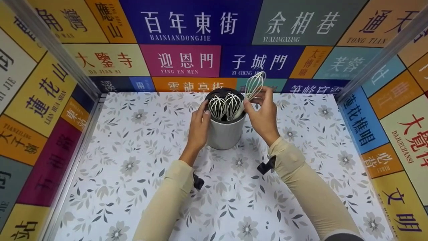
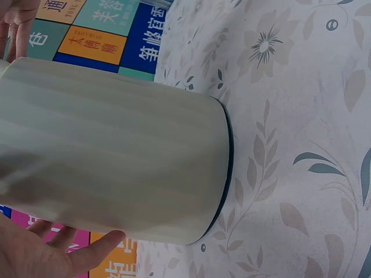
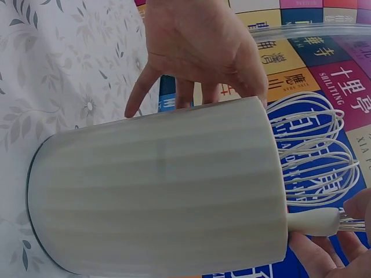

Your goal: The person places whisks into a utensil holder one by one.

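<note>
A pale ribbed utensil canister [image 1: 224, 135] with a dark inside stands upright on the table. Two wire whisks, a left one [image 1: 216, 104] and a right one [image 1: 232, 100], stand in it with their loops up. My left hand [image 1: 199, 125] rests against the canister's left side, fingers spread along the wall and thumb at the rim. With my right hand [image 1: 264, 115] I pinch a third whisk [image 1: 255, 83] near the base of its wires. It tilts to the right, its pale handle [image 3: 313, 221] reaching down past the rim on the right side of the canister.
The table is covered with a white floral cloth [image 1: 133, 194]. Colourful panels with large characters form a back wall [image 1: 182, 63] close behind the canister and side walls left and right. Metal rails [image 1: 75, 157] run along the table's sides.
</note>
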`<move>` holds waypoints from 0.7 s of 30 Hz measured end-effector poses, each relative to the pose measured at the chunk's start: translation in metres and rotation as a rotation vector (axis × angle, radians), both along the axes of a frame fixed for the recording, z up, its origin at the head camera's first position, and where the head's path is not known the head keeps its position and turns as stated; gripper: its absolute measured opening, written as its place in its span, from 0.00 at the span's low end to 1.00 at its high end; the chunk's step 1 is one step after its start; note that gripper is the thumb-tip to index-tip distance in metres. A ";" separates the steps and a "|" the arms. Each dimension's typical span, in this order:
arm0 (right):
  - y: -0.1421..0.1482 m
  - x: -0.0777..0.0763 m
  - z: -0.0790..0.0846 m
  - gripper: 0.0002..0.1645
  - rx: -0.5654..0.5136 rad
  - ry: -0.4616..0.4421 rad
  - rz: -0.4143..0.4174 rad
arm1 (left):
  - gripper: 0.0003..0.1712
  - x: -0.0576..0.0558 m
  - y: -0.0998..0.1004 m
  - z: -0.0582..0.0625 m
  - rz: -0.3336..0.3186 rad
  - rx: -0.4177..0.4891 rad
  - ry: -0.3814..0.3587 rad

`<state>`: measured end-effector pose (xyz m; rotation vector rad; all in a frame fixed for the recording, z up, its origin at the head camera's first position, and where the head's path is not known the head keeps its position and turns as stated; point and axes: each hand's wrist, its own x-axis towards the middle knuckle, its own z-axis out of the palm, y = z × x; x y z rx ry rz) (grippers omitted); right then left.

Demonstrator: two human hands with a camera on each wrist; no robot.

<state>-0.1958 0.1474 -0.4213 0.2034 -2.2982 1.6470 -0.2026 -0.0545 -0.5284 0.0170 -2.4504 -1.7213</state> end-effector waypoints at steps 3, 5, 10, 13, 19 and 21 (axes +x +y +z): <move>-0.001 0.002 0.000 0.28 0.041 0.004 -0.014 | 0.28 0.000 0.000 0.000 -0.001 -0.003 -0.001; -0.001 0.003 0.000 0.29 0.050 -0.003 -0.016 | 0.28 0.000 0.000 0.000 -0.002 -0.005 0.001; -0.002 0.005 0.001 0.32 0.039 -0.014 -0.015 | 0.28 0.000 0.000 -0.001 -0.005 -0.011 0.010; -0.002 0.006 0.002 0.32 0.019 -0.004 -0.016 | 0.28 0.000 0.000 -0.001 -0.004 -0.012 0.016; -0.001 0.004 0.001 0.31 -0.005 0.025 -0.016 | 0.28 0.001 0.001 -0.001 0.001 -0.008 0.024; 0.003 -0.002 -0.007 0.32 -0.004 0.028 -0.015 | 0.28 0.001 0.001 -0.001 0.003 -0.005 0.022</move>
